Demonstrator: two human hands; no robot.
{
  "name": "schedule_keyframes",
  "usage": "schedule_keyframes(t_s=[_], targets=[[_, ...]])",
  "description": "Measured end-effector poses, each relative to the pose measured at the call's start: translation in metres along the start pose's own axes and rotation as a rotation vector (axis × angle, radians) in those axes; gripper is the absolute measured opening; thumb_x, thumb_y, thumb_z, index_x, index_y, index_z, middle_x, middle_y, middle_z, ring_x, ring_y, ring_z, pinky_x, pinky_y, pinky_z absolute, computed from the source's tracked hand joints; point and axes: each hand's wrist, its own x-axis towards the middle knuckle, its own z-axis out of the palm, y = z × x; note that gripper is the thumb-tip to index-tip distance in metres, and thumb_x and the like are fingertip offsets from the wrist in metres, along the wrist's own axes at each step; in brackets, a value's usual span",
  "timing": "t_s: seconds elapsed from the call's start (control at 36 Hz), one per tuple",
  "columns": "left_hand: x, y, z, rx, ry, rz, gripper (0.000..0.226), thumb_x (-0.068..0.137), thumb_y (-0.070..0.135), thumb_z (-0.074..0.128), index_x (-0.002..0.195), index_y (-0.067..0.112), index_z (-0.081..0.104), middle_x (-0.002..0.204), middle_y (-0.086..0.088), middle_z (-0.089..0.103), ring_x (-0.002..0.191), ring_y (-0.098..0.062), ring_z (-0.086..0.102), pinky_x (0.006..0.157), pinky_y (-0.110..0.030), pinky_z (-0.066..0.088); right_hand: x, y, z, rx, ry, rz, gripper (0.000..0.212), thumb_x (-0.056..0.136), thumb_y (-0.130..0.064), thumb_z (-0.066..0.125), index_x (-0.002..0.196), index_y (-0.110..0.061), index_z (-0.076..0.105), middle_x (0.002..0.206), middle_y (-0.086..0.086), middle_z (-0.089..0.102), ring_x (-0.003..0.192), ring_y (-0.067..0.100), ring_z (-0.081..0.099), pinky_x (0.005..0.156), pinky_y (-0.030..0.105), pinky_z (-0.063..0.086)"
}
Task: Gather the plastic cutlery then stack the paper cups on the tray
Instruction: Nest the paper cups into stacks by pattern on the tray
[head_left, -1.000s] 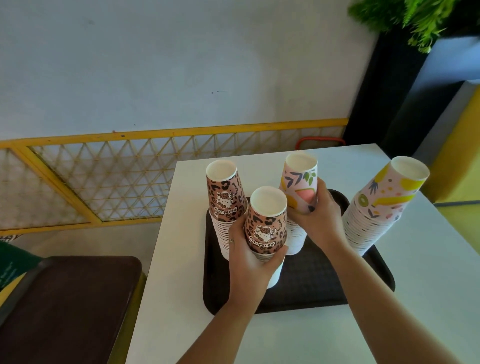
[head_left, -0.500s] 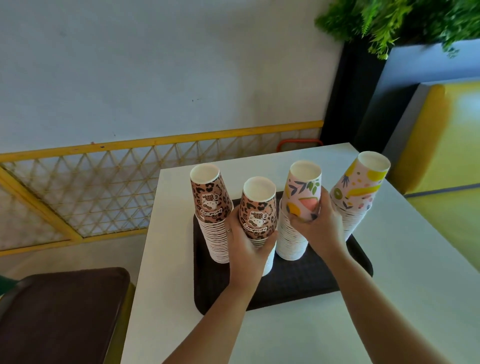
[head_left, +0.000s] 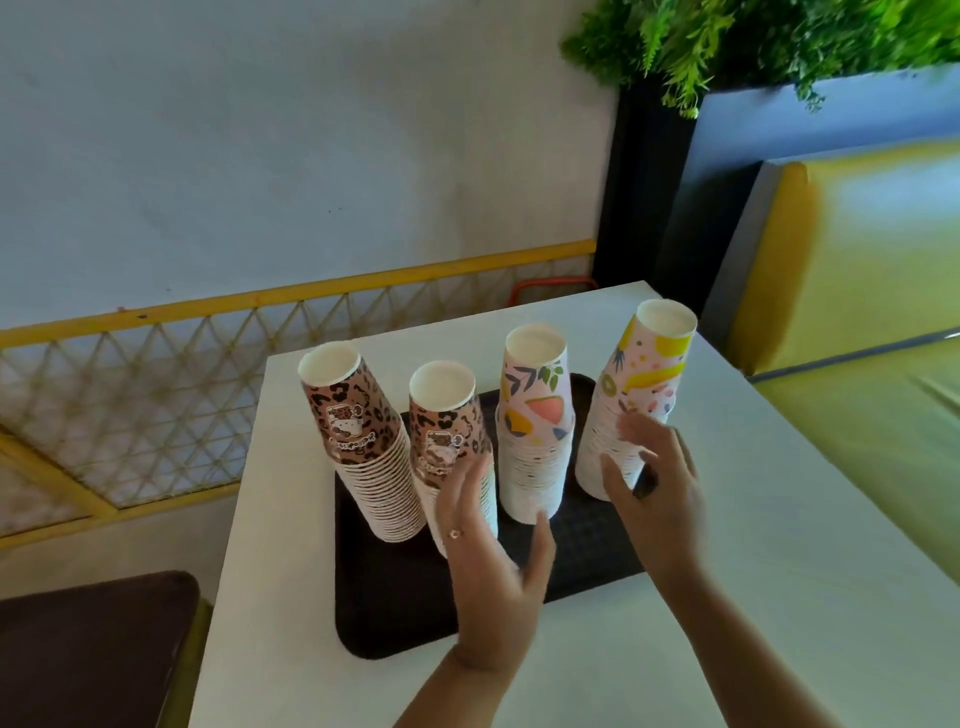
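Several stacks of upturned paper cups stand in a row on a black tray (head_left: 395, 613). From the left: a leopard-print stack (head_left: 363, 436), a second leopard-print stack (head_left: 447, 431), a pink floral stack (head_left: 535, 421) and a pink fruit-print stack (head_left: 634, 395) that leans right at the tray's far right corner. My left hand (head_left: 493, 561) hovers open just in front of the second leopard stack, a ring on one finger. In front of the fruit-print stack, my right hand (head_left: 654, 493) has its fingers spread, holding nothing. No plastic cutlery is in view.
The tray lies on a white table (head_left: 753, 597). A yellow mesh railing (head_left: 156, 384) runs behind and to the left. A dark brown surface (head_left: 88, 654) sits low at the left. A yellow padded bench (head_left: 857, 312) and a planter with green leaves (head_left: 753, 36) are at the right.
Both hands have let go of the two middle cup stacks and drawn back, fingers spread. My right hand has shifted right, toward the fruit-print stack. The view has turned right.
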Motion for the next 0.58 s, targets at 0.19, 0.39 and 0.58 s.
schedule_keyframes(t_s=[0.19, 0.39, 0.58], targets=[[-0.023, 0.003, 0.06, 0.015, -0.204, -0.28, 0.095, 0.077, 0.017, 0.074, 0.146, 0.017, 0.01, 0.155, -0.005, 0.015, 0.145, -0.015, 0.017, 0.116, -0.014, 0.014, 0.011, 0.05, -0.012, 0.018, 0.076, 0.084, 0.056, 0.073, -0.005, 0.075, 0.12, -0.012, 0.047, 0.122, 0.006, 0.045, 0.1, 0.013, 0.051, 0.081, 0.017, 0.043], [-0.017, -0.011, 0.103, 0.093, -0.088, -0.428, 0.113, 0.068, 0.008, 0.081, 0.147, 0.016, 0.0, 0.154, -0.01, 0.011, 0.145, -0.022, 0.014, 0.118, -0.043, 0.022, 0.033, 0.091, -0.012, -0.025, -0.137, 0.16, 0.086, 0.068, -0.014, 0.081, 0.136, -0.014, 0.029, 0.138, 0.003, 0.028, 0.113, 0.011, 0.044, 0.093, 0.031, 0.044], [-0.01, -0.032, 0.119, 0.116, 0.017, -0.555, 0.101, 0.071, 0.005, 0.079, 0.145, 0.003, 0.011, 0.149, -0.014, 0.026, 0.14, -0.024, 0.027, 0.114, -0.021, 0.021, 0.046, 0.11, 0.002, 0.108, -0.296, 0.148, 0.093, 0.066, -0.011, 0.081, 0.141, -0.018, 0.025, 0.139, -0.001, 0.028, 0.11, -0.013, 0.032, 0.088, 0.029, 0.044]])
